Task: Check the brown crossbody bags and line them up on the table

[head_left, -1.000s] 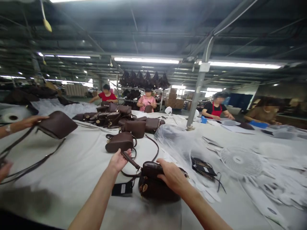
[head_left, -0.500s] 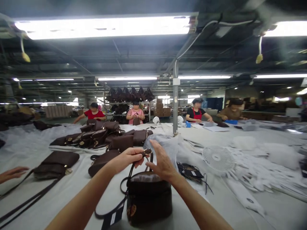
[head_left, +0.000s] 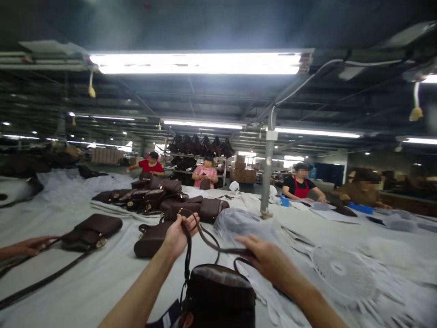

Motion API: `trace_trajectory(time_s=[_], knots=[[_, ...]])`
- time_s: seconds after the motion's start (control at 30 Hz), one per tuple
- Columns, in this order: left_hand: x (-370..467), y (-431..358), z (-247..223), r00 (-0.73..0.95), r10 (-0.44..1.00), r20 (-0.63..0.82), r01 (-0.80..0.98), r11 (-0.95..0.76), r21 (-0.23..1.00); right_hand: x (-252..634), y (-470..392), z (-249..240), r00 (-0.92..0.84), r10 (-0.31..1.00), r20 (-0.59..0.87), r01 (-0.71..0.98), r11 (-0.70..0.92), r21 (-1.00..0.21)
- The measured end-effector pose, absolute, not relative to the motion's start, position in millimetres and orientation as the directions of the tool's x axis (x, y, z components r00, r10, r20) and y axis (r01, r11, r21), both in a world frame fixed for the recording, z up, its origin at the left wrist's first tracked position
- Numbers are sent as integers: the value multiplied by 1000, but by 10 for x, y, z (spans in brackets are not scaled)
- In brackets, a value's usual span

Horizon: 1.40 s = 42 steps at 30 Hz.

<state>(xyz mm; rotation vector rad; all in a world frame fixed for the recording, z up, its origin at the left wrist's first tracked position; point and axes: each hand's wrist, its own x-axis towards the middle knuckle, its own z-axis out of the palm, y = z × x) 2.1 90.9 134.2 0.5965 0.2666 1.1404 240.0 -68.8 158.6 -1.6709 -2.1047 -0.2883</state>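
Observation:
A dark brown handbag (head_left: pixel 221 296) stands upright at the table's near edge, clear plastic showing along its top. Above its left side, my left hand (head_left: pixel 180 234) is closed round the bag's strap (head_left: pixel 211 243), close to a small metal buckle. The strap loops across to my right hand (head_left: pixel 269 262), which is slightly blurred and pinches another stretch of it over the bag's right side. A dark hang tag (head_left: pixel 168 316) with a white label lies at the bag's lower left.
Brown bags (head_left: pixel 153 191) are heaped beyond my left hand; a single bag (head_left: pixel 150 239) lies nearer. A co-worker's hand (head_left: pixel 30 246) touches the strap of a bag (head_left: pixel 94 230) at left. A white fan (head_left: pixel 337 269) is at right, a grey post (head_left: pixel 268 177) behind. Several people work across the table.
My right hand has moved right and down, drawing the strap out sideways. My left hand still holds the strap. The view has shifted, and the co-worker's hand has reached a strap.

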Motion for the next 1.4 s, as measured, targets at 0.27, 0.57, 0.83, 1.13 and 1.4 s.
trace_trajectory(time_s=[0.27,0.57,0.83,1.13,1.4], knots=[[-192,1197,1118,365,926,100,-889,314,333,1840,-915,1395,-348,930,116,888,367,-276],[-335,1025,1272,534,835,134,-727,373,577,2082,-604,1826,-264,902,342,963,266,40],[-17,519,1422,773,617,149,-374,253,892,1345,-126,2141,-189,908,373,950,74,302],[-373,907,1100,369,910,191,-515,29,857,2000,-218,1790,-120,841,528,956,-46,291],[79,653,1121,511,850,126,-743,364,561,1230,-250,1439,-255,912,320,957,192,215]])
